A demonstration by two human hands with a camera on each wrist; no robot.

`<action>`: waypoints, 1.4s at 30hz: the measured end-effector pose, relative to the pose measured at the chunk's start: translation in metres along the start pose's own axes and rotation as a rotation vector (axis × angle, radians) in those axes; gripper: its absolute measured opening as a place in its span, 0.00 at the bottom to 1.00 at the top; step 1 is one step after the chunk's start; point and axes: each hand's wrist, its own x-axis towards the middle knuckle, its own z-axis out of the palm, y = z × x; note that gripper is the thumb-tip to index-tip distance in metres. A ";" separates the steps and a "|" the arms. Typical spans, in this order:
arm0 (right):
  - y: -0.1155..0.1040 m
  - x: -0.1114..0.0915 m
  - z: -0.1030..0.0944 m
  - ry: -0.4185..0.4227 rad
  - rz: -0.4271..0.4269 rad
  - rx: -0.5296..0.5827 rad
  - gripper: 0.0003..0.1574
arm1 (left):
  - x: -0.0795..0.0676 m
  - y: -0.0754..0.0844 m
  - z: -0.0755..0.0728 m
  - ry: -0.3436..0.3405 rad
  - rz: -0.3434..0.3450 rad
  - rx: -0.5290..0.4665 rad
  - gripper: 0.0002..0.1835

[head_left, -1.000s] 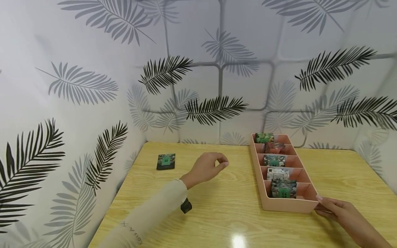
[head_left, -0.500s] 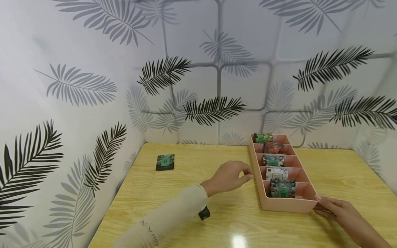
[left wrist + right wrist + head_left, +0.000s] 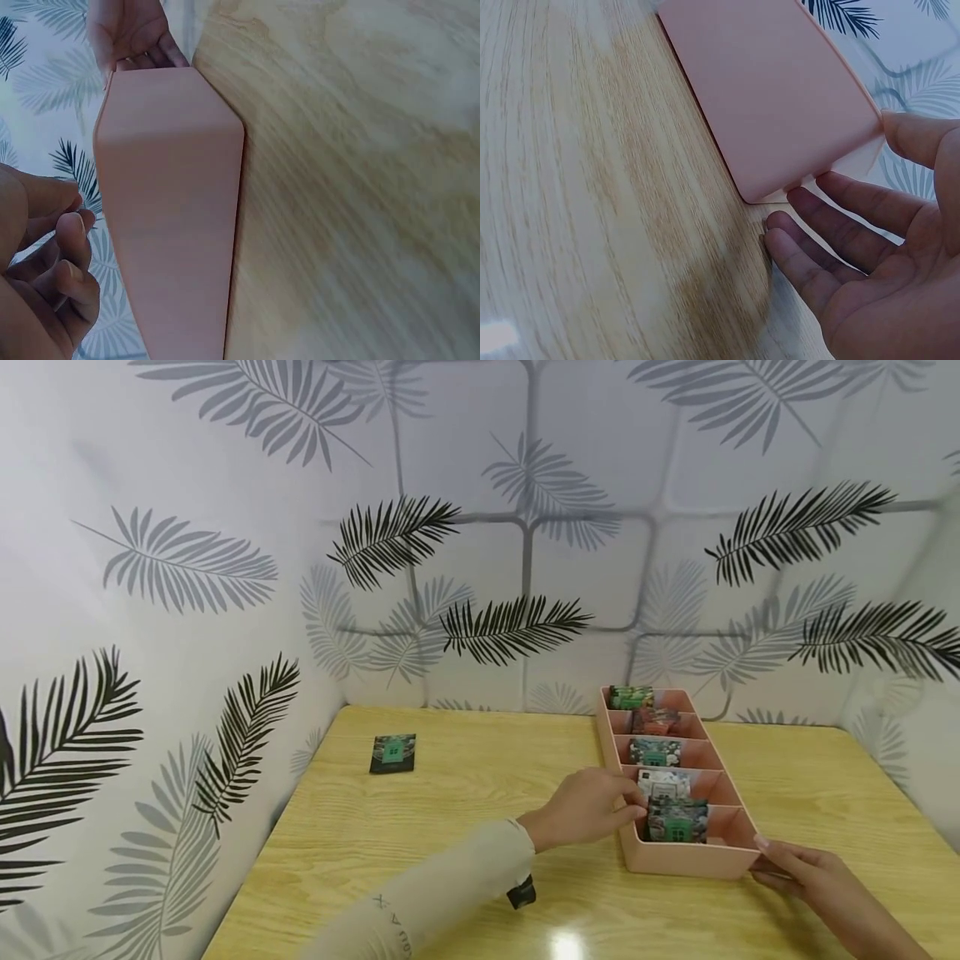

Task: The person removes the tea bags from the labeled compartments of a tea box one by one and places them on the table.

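Observation:
A pink divided box (image 3: pixel 690 860) stands on the table, with small printed sachets like tea bags in its compartments. My left hand (image 3: pixel 592 806) reaches over the box's left wall, fingers loosely curled, fingertips right at the left edge of the dark sachets with a green label (image 3: pixel 677 823) in the nearest compartment. In the left wrist view nothing shows between the left hand's fingers (image 3: pixel 71 232). My right hand (image 3: pixel 806 872) holds the box's front right corner, thumb at the rim and fingers (image 3: pixel 847 225) against the wall below.
One dark sachet with a green label (image 3: pixel 393 753) lies alone at the table's back left. White sachets (image 3: pixel 663 783), green-and-black sachets (image 3: pixel 655 751), red sachets (image 3: pixel 655 721) and green sachets (image 3: pixel 630 697) fill further compartments. Leaf-patterned walls (image 3: pixel 480 568) rise behind and left of the table (image 3: pixel 465 777).
My left hand has moved right from mid-table, over the box's left wall to the nearest sachets. The right hand keeps its hold on the box corner.

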 end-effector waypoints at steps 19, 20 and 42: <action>0.005 0.006 -0.004 0.043 0.002 -0.069 0.43 | 0.017 0.015 0.023 -0.030 -0.047 0.203 0.10; 0.006 0.007 -0.005 0.041 0.001 -0.066 0.42 | 0.018 0.016 0.023 -0.033 -0.053 0.198 0.09; 0.009 0.008 -0.003 0.051 -0.014 -0.065 0.42 | 0.017 0.023 0.023 -0.061 -0.024 0.060 0.07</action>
